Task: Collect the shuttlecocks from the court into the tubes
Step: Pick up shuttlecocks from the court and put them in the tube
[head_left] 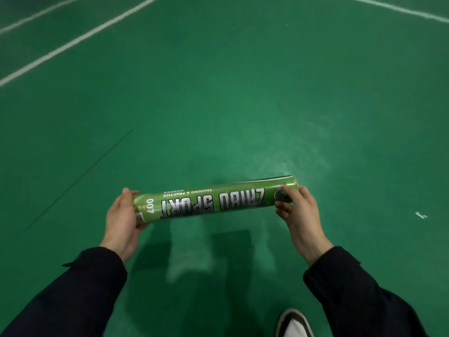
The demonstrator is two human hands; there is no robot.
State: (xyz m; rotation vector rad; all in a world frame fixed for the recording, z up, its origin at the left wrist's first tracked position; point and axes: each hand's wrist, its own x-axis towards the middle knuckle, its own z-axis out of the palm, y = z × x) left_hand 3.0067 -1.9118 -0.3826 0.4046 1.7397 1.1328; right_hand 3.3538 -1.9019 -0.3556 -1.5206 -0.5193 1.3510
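Observation:
A green shuttlecock tube with white lettering lies level in front of me, above the green court floor. My left hand is cupped over its left end. Over at the tube's other end, my right hand grips it, with the fingers wrapped around the front. Both ends are covered by my hands, so I cannot tell whether the tube has caps on. No shuttlecock shows on the floor or in the tube.
White court lines run diagonally at the far left, and another white line crosses the top right. A small white scuff marks the floor at right. My shoe is at the bottom edge.

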